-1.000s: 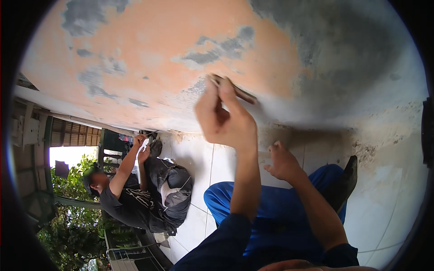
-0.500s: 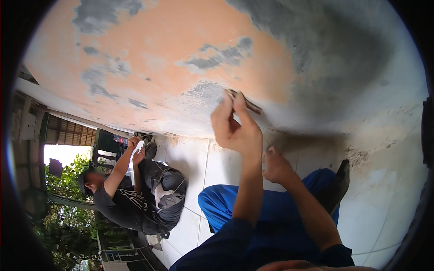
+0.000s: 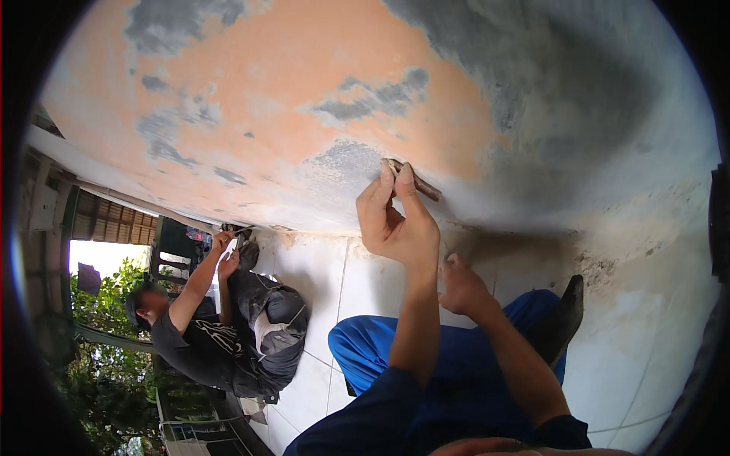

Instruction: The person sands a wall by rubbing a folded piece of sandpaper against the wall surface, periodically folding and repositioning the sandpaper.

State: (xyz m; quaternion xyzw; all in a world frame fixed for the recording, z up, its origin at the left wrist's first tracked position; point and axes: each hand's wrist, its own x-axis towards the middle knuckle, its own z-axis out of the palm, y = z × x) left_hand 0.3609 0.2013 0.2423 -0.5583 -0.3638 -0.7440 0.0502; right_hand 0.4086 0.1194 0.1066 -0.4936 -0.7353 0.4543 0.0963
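Note:
My left hand (image 3: 401, 228) is raised to the wall (image 3: 281, 91), pinching a brown, folded piece of sandpaper (image 3: 417, 181) between thumb and fingers. The sandpaper lies against or very near the wall's surface, just right of a speckled grey patch (image 3: 346, 161); I cannot tell whether it touches. Peach paint, bare grey areas and whitish smears cover the wall around it. Lower down, my right hand (image 3: 464, 287) hovers near my blue-trousered legs with its fingers curled in. Whatever those fingers may hold is hidden.
Pale floor tiles (image 3: 323, 323) meet the wall along a stained, crumbling edge (image 3: 601, 270). To the left, another person in dark clothes (image 3: 213, 338) sits by the wall, holding up a white object (image 3: 232, 249). My dark shoe (image 3: 561, 323) is at the right.
My left hand and the sandpaper have shifted slightly down along the wall. The right hand stays low, its fingers a little changed in pose. The view has shifted slightly.

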